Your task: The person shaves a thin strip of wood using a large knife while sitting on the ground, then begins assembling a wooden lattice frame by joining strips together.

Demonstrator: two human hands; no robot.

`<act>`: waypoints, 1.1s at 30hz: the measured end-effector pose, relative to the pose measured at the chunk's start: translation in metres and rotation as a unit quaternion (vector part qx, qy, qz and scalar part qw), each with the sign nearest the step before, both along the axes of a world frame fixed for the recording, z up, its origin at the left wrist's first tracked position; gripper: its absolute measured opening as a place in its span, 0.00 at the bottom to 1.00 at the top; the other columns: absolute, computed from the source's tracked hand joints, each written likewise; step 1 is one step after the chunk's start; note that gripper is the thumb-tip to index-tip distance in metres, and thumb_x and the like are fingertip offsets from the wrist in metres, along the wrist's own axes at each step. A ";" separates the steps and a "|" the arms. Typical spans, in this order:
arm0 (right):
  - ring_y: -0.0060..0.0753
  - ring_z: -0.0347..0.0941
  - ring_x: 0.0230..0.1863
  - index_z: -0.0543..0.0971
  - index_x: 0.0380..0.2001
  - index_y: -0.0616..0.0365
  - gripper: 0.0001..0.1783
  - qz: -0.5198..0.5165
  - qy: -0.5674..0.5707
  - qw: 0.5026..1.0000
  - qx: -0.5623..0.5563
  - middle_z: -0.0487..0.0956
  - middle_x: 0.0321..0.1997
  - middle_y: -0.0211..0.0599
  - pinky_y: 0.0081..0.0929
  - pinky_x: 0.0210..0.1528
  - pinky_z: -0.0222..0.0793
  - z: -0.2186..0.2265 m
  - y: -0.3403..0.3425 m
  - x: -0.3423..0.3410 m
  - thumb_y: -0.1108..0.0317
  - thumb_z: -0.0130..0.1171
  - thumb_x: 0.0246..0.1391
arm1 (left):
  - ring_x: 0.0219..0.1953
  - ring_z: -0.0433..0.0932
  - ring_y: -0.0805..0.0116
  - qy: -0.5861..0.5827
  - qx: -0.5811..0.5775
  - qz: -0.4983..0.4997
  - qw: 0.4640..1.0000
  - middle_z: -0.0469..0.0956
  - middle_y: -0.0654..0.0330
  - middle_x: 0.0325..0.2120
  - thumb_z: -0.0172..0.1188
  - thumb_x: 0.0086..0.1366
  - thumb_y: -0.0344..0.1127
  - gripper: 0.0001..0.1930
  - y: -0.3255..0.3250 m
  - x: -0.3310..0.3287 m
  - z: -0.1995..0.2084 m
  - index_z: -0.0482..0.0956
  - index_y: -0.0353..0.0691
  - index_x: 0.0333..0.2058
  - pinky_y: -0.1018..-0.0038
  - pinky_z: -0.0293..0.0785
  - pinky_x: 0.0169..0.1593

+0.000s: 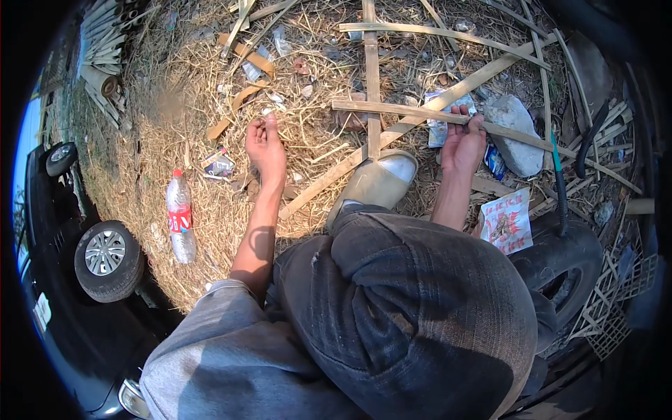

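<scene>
My right hand is closed round a thin bamboo strip, its thumb pressed on the strip. That strip lies across a wider slat running diagonally over the ground. An upright slat meets the diagonal one just ahead of my sandalled foot. Over the dry grass to the left, my left hand is held palm up with its fingers curled together. Whatever may be between those fingertips is too small to make out. Beside my right hand sits a pale stone block.
A plastic bottle with a red cap lies left of my left forearm. Beyond it stands a dark vehicle with a wheel. At right are a printed paper sheet, a black tyre and a dark curved handle. Bundled sticks lie far left.
</scene>
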State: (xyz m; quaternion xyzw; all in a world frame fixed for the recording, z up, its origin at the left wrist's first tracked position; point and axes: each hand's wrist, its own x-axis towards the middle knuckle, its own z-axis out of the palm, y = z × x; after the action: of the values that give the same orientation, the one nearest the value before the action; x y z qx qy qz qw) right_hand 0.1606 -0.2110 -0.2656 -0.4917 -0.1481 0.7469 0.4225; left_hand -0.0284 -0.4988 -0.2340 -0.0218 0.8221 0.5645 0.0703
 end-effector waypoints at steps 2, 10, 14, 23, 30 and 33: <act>0.48 0.77 0.50 0.63 0.50 0.64 0.14 -0.003 0.010 1.000 0.027 0.75 0.50 0.55 0.44 0.57 0.77 -0.001 0.008 0.005 0.65 0.47 0.71 | 0.35 0.74 0.69 -0.075 -0.100 0.162 0.979 0.78 0.52 0.38 0.61 0.67 0.31 0.24 -0.033 -0.027 0.012 0.66 0.28 0.58 0.76 0.70 0.40; 0.48 0.77 0.49 0.62 0.52 0.64 0.17 0.008 0.011 1.000 0.025 0.75 0.50 0.53 0.42 0.55 0.77 -0.008 0.004 0.008 0.63 0.47 0.71 | 0.32 0.75 0.62 -0.036 -0.349 -0.345 0.871 0.77 0.52 0.28 0.63 0.64 0.53 0.28 0.075 0.029 0.073 0.76 0.29 0.47 0.69 0.73 0.40; 0.47 0.77 0.49 0.62 0.52 0.65 0.17 -0.014 0.022 1.000 0.017 0.74 0.50 0.54 0.42 0.55 0.77 0.001 0.008 0.010 0.63 0.47 0.71 | 0.22 0.69 0.69 -0.199 -0.252 -0.387 0.864 0.71 0.62 0.17 0.60 0.68 0.50 0.23 0.059 0.017 0.037 0.78 0.29 0.38 0.70 0.68 0.31; 0.33 0.72 0.34 0.64 0.42 0.61 0.11 -0.102 0.030 0.992 0.066 0.73 0.34 0.40 0.35 0.41 0.74 0.025 0.022 0.022 0.62 0.47 0.71 | 0.63 0.64 0.44 0.095 -0.487 -0.275 0.824 0.64 0.39 0.60 0.68 0.52 0.67 0.52 0.063 0.000 0.077 0.63 0.25 0.60 0.49 0.56 0.67; 0.35 0.71 0.23 0.75 0.30 0.61 0.19 0.038 -0.490 0.855 0.165 0.76 0.25 0.40 0.34 0.31 0.70 0.080 0.172 0.082 0.53 0.64 0.56 | 0.62 0.61 0.47 0.042 -0.404 -0.386 0.828 0.65 0.39 0.55 0.67 0.52 0.68 0.52 0.140 0.058 0.069 0.63 0.28 0.60 0.46 0.49 0.62; 0.46 0.78 0.29 0.79 0.30 0.65 0.23 0.209 -0.746 0.552 0.310 0.81 0.29 0.50 0.38 0.35 0.73 0.052 0.229 0.112 0.53 0.70 0.47 | 0.61 0.58 0.47 0.148 -0.392 -0.361 0.833 0.64 0.41 0.53 0.69 0.53 0.57 0.45 0.136 0.058 0.030 0.64 0.30 0.59 0.45 0.50 0.60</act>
State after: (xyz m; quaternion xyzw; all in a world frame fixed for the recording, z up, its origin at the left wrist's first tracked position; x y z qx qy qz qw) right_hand 0.2725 0.0181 -0.2135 -0.6664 -0.7309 0.0878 0.1186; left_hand 0.0295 -0.3627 -0.2042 0.3348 0.9246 0.1254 0.1316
